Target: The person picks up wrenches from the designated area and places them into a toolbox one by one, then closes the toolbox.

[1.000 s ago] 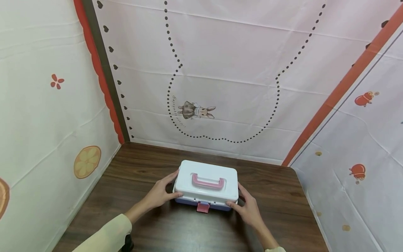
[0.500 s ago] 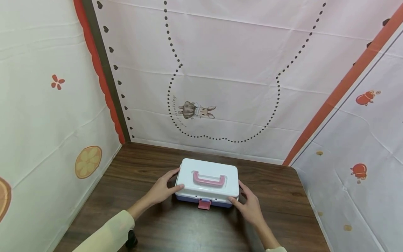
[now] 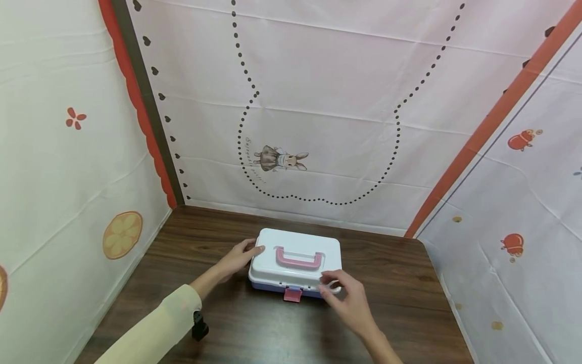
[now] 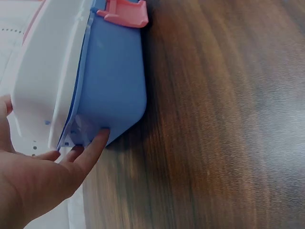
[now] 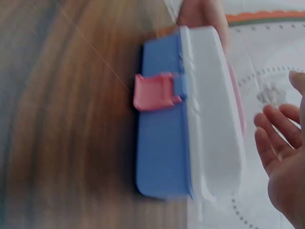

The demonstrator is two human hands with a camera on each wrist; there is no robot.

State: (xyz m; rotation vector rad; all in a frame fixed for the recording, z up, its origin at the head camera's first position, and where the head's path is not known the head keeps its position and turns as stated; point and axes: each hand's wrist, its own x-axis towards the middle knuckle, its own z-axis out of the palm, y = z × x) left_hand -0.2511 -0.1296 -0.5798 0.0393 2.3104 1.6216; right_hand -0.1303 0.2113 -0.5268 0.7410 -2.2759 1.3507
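Note:
A storage box with a white lid (image 3: pixel 273 270), a blue base (image 4: pixel 114 71) and a pink carry handle (image 3: pixel 297 264) sits on the wooden table. Its pink latch (image 3: pixel 293 294) sticks out from the front, unfastened, while the lid lies down on the base. My left hand (image 3: pixel 236 259) holds the box's left end, thumb on the lid's edge; the left wrist view shows fingertips (image 4: pixel 101 136) against the blue side wall. Over the front right corner, my right hand (image 3: pixel 352 301) is off the box, its fingers loosely bent with nothing in them, as the right wrist view shows.
Printed cloth walls enclose the dark wooden table (image 3: pixel 400 303) at the back, at the left (image 3: pixel 91 177) and at the right. The back cloth (image 3: pixel 327 151) meets the table a short way behind the box. A black wrist device (image 3: pixel 199 326) shows below my left sleeve.
The box first slid slightly away from me. Since then my right hand has let go of its right end and come up over the front corner. My left hand has shifted back along the left end.

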